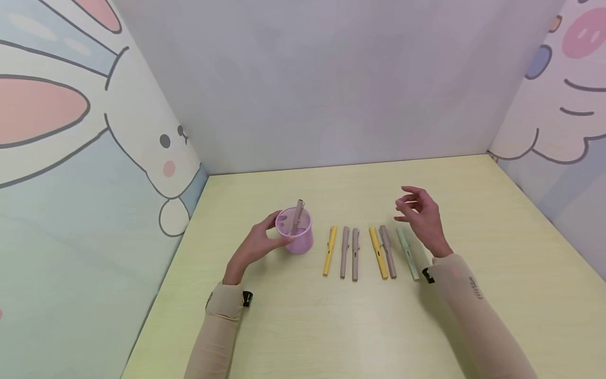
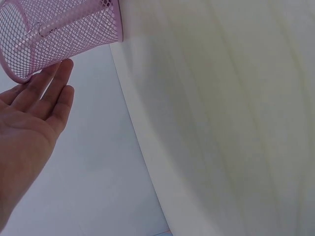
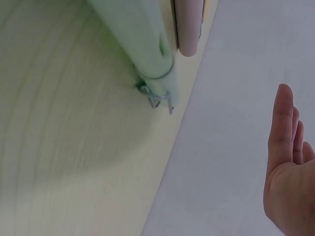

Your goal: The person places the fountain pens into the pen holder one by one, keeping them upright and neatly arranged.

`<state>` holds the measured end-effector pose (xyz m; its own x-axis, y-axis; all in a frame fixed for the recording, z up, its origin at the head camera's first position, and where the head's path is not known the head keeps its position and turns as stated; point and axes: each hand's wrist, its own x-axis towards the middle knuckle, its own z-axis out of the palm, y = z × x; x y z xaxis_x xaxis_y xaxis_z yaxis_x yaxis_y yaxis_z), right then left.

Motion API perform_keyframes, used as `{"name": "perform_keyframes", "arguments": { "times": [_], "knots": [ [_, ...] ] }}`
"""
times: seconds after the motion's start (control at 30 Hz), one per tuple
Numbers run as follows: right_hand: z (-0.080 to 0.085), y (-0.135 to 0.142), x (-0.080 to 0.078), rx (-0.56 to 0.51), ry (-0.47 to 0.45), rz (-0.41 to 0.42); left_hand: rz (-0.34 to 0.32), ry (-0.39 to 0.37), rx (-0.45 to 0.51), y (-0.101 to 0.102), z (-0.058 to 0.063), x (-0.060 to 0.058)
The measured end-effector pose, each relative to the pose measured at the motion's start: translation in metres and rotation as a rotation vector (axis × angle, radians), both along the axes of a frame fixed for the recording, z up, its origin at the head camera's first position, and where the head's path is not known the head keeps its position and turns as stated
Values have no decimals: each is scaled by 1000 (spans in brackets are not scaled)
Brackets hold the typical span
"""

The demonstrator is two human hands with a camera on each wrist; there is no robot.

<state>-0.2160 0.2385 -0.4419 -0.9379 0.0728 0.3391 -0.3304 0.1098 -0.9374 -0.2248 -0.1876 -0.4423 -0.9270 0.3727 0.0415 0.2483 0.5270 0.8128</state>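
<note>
My left hand [image 1: 259,242] holds a pink mesh pen cup [image 1: 300,243] by its side, thumb at the front and fingers behind. One mauve pen [image 1: 297,216] leans inside the cup, its cap end above the rim. In the left wrist view, fingertips touch the mesh [image 2: 83,34]. Over the table, my right hand [image 1: 423,218] is raised near the far end of a light green pen [image 1: 408,253], fingers loosely bent and holding nothing. That green pen [image 3: 142,39] appears large in the right wrist view, apart from the hand [image 3: 290,172].
Left of the green pen lie a mauve pen [image 1: 388,251] and a yellow pen [image 1: 378,252]. Two more mauve pens and another yellow pen [image 1: 330,250] lie nearer the cup. The pale wooden table [image 1: 303,326] meets walls at its back and sides.
</note>
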Motion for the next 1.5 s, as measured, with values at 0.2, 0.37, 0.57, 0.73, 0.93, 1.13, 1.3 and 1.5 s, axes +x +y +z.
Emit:
{"name": "perform_keyframes", "arguments": {
  "times": [0.2, 0.37, 0.57, 0.73, 0.93, 1.13, 1.3, 1.5],
  "knots": [
    [0, 10, 5, 32, -47, 1, -2, 7, 0, 0, 0, -1],
    [-2, 18, 6, 101, -86, -1, -3, 9, 2, 0, 1, -2],
    [-3, 23, 8, 177, -152, -10, -6, 12, -7, -1, 1, -2],
    [-3, 26, 11, 190, -180, 7, -8, 9, 0, -1, 1, -2],
    [-9, 34, 11, 191, -201, 33, -11, 10, -1, -1, 0, -2],
    [-10, 39, 15, 196, -227, 38, -8, -4, -2, -1, 0, -2],
    [-12, 42, 16, 210, -247, 49, -3, -13, -9, -2, -1, -2],
    [-13, 43, 17, 240, -310, 86, -3, -21, -6, -1, 0, -2]
  ]
}}
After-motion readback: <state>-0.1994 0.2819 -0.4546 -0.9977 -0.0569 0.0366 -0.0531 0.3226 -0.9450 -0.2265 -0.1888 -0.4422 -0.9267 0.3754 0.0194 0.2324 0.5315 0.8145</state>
